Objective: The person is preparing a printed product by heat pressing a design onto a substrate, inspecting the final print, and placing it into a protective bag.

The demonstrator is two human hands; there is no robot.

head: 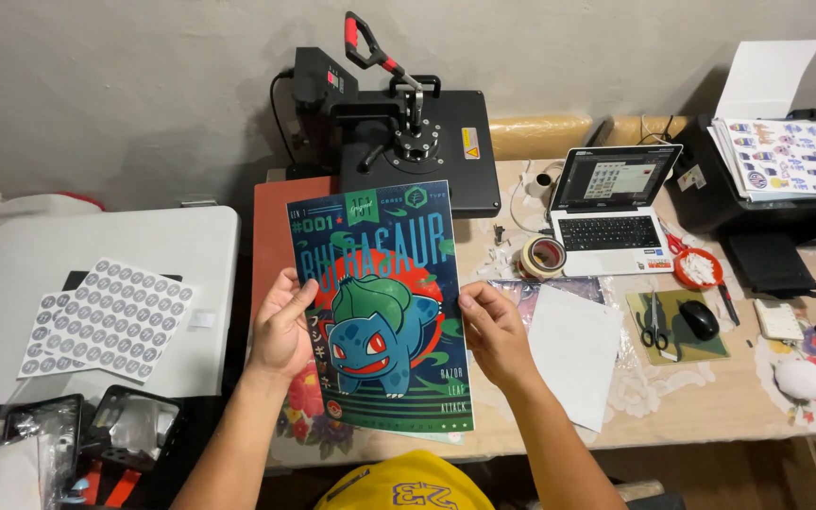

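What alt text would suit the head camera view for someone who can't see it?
Two bare hands, left hand and right hand, hold a glossy teal cartoon-creature poster by its side edges above a cluttered table, before a black heat press.

This is a small home print workshop, set against a bare plastered wall. A black heat press [408, 142] with a red-gripped handle stands at the far edge of a lace-covered table [691, 397], with an open laptop [611, 208], a black printer [776, 198] stacked with sticker sheets, tape and scissors [654, 326]. Round-sticker sheets [110, 316] lie on a white side table [96, 246].
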